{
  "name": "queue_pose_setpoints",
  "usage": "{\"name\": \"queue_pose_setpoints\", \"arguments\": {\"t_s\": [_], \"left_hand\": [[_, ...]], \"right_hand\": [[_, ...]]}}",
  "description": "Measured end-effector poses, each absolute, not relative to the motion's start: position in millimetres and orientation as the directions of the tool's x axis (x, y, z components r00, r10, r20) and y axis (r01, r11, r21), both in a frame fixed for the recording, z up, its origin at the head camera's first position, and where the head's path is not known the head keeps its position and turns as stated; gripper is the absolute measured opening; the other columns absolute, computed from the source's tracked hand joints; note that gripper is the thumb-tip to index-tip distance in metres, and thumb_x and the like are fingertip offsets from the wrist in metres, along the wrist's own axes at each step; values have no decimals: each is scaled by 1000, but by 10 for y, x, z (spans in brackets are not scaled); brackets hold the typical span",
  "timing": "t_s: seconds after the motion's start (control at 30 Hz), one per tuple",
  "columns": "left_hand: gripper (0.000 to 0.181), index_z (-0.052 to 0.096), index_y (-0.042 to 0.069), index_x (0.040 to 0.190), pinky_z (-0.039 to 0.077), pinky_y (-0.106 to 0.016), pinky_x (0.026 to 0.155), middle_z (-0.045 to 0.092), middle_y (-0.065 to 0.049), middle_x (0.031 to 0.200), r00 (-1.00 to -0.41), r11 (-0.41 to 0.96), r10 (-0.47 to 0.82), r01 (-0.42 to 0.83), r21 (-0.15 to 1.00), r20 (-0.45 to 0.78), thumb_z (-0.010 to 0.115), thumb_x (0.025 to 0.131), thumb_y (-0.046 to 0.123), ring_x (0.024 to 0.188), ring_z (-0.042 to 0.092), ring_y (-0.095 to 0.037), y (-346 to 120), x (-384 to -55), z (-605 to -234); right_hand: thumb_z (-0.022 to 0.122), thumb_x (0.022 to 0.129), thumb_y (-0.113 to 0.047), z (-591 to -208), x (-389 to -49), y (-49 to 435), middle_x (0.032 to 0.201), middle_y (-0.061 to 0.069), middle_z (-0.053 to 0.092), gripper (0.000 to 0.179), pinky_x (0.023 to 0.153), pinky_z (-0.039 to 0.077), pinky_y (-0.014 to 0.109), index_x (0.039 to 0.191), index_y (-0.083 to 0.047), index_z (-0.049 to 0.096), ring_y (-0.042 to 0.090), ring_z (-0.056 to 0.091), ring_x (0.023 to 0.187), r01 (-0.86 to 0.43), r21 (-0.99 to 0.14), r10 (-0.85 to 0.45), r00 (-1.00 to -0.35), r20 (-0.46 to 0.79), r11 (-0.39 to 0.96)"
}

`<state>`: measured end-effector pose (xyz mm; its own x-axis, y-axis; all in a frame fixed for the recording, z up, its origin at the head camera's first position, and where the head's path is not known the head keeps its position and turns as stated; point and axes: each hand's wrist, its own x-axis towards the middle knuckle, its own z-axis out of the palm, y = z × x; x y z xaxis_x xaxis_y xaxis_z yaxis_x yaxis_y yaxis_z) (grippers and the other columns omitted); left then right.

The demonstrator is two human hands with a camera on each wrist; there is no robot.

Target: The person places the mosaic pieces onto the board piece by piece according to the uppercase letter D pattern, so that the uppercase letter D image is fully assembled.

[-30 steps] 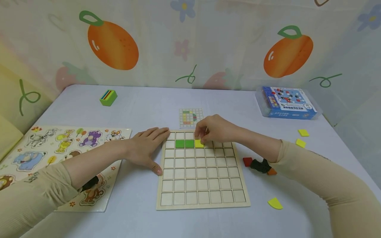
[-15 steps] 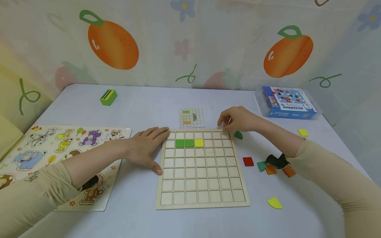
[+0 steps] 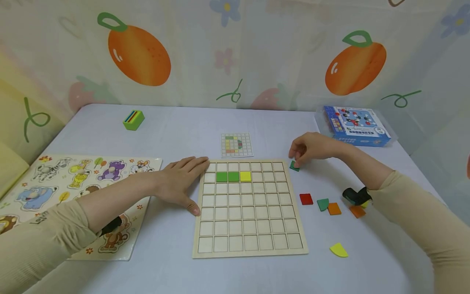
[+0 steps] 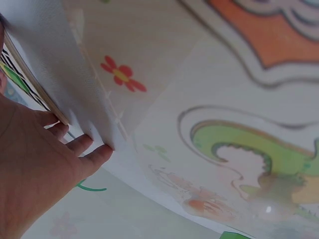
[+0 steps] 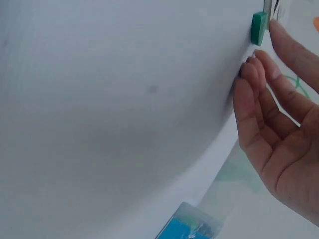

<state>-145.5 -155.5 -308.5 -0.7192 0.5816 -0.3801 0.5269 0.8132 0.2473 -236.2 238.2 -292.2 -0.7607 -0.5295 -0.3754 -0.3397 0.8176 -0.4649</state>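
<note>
Grid board lies flat on the white table, two green tiles and one yellow tile side by side in its second row from the far edge. Left hand: fingers extended, thumb spread, resting at the board's left edge. Right hand: thumb and forefinger apart at a dark green piece, just beside the board's far right corner; contact cannot be told. Patterned card lies just beyond the board.
</note>
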Motion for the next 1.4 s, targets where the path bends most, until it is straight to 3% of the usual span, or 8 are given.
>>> {"name": "queue_pose_setpoints", "arguments": {"t_s": [0.47, 1.4], "left_hand": [[130, 9, 8, 160, 19, -70, 117, 5, -13, 168, -717, 811, 584, 526, 254, -379, 73, 67, 75, 153, 9, -46, -1572, -1450, -3090], [130, 8, 8, 160, 20, -70, 117, 5, -13, 169, -717, 812, 583, 524, 256, -383, 72, 68, 75, 153, 9, -46, -1573, -1453, -3093]], "right_hand": [[83, 79, -33, -2939, -2337, 2397, 80, 1, 60, 33, 69, 40, 27, 96, -9, 66, 17, 52, 80, -311, -477, -522, -745, -416, 822], [87, 75, -27, -2935, -2292, 2327, 78, 2, 63, 30, 68, 43, 27, 88, -9, 66, 15, 54, 76, -349, -436, -510, -792, -335, 829]]}}
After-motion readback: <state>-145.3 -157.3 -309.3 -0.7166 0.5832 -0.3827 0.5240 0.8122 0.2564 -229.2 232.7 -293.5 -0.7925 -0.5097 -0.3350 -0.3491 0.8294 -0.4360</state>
